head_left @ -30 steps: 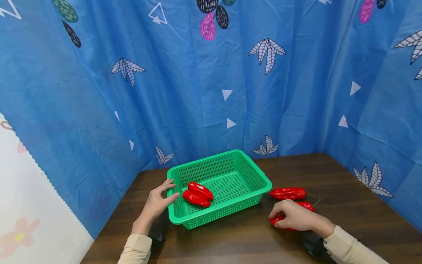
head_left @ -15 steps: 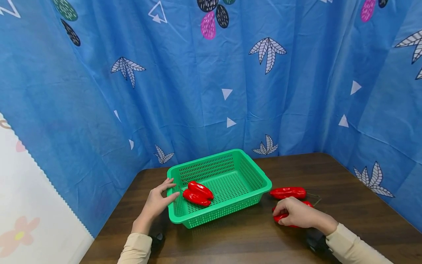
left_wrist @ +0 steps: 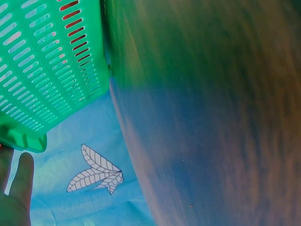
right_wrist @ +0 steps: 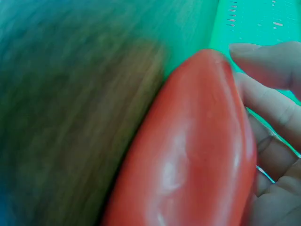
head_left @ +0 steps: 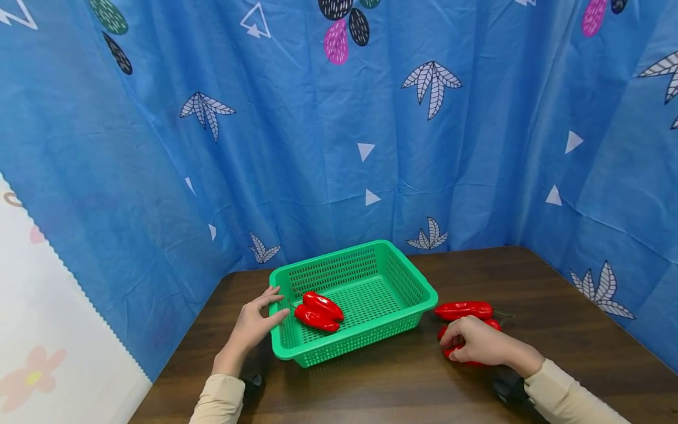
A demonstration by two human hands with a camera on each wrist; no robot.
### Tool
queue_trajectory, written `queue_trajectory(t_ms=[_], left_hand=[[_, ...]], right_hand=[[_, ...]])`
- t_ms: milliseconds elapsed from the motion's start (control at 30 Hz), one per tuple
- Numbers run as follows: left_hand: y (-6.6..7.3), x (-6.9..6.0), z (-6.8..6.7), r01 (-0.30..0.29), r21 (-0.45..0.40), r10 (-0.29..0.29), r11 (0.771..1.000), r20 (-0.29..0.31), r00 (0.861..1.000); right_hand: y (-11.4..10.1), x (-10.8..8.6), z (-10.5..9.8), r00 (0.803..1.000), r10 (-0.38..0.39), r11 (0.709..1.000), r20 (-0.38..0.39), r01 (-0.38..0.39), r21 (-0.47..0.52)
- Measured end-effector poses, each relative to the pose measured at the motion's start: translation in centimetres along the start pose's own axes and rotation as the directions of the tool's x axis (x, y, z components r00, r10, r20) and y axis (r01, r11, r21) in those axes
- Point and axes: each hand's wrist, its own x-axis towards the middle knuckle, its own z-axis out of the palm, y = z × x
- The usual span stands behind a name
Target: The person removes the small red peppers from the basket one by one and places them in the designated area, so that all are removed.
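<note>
The right hand (head_left: 477,341), fingers curled round a red pepper (right_wrist: 188,150) right of the green basket (head_left: 365,335), sits slightly farther right than a second ago. The left hand (head_left: 250,324) (thumb and fingers apart) touches the basket's rim; two peppers (head_left: 316,318) lie inside.

The basket (head_left: 360,340) looks like smooth plastic, a little shiny. The peppers (head_left: 322,306) are smooth and very shiny, with bright spots of light on their skin. The table (head_left: 371,391) looks like brown wood with streaky lines and a soft shine. The curtain (head_left: 296,147) is smooth, thin cloth with folds. The sleeves (head_left: 569,394) look like dull cloth.
</note>
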Motion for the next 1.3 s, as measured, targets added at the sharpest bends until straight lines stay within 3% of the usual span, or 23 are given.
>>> queue_trajectory(t_ms=[400,867,1300], left_hand=[[0.1,0.0,0.0,-0.014,0.022,0.014,1.0,-0.005,1.0],[0.2,0.1,-0.1,0.007,0.002,-0.007,1.0,0.008,1.0],[0.1,-0.1,-0.1,0.004,0.006,-0.004,1.0,0.003,1.0]], right_hand=[[-0.5,0.0,-0.3,0.999,-0.035,0.994,-0.016,0.036,0.099],[-3.2,0.8,-1.9,0.994,-0.109,0.984,0.002,0.108,0.142],[-7.5,4.3,-3.3,0.977,-0.21,0.957,0.037,0.198,0.211]])
